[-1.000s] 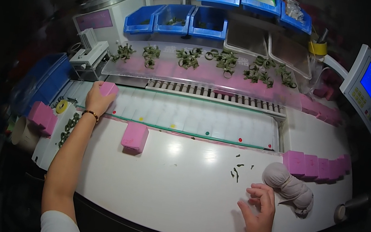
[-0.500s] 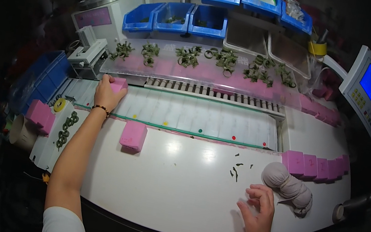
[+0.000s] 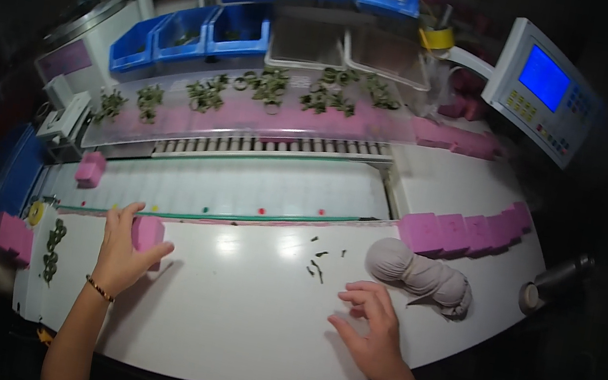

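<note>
My left hand is spread around a pink block on the white tabletop. Its straight fingers lie along the block's left side, and the thumb crosses low in front, its tip past the right edge; it does not look closed on the block. Farther left, another pink block stands on the pale strip beyond the green edging. My right hand hovers over the table with loosely curled fingers apart and nothing in them. Close to it lies a grey knotted cloth bundle, with dark green scraps scattered to its left.
A row of pink blocks stands at the right, with a dark bottle beyond. Blue bins and a clear sheet bearing green bunches fill the back. A control panel overhangs the right. Green rings lie far left.
My left hand has let go of the pink block at the strip's left end and come back to the nearer block. The whole view has shifted and tilted. My right hand stays empty.
</note>
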`<control>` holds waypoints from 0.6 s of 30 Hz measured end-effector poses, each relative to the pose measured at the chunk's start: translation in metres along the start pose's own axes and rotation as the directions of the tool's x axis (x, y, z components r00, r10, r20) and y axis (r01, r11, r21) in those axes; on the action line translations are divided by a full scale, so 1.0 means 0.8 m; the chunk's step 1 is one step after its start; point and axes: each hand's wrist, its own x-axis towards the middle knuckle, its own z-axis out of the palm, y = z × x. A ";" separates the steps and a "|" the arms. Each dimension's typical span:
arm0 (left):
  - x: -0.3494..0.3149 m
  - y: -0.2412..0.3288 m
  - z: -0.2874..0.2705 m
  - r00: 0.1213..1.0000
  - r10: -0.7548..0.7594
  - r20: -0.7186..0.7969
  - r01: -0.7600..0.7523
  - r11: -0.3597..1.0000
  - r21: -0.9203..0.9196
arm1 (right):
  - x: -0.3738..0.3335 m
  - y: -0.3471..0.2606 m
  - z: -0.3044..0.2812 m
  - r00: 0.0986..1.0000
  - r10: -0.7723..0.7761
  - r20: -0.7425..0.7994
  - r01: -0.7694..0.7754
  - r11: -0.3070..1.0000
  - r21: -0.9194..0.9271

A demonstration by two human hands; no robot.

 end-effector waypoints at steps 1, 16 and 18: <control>-0.006 0.004 0.002 1.000 0.019 0.005 -0.019 0.999 0.044 | 0.000 -0.001 0.003 1.000 -0.020 0.012 0.020 1.000 0.016; -0.068 0.119 0.062 0.898 0.437 -0.045 -0.429 0.851 -0.303 | -0.003 -0.032 0.013 0.984 -0.125 0.127 0.106 0.984 0.143; -0.076 0.133 0.073 0.875 0.481 -0.059 -0.475 0.827 -0.302 | -0.003 -0.035 0.021 0.976 -0.162 0.143 0.134 0.973 0.186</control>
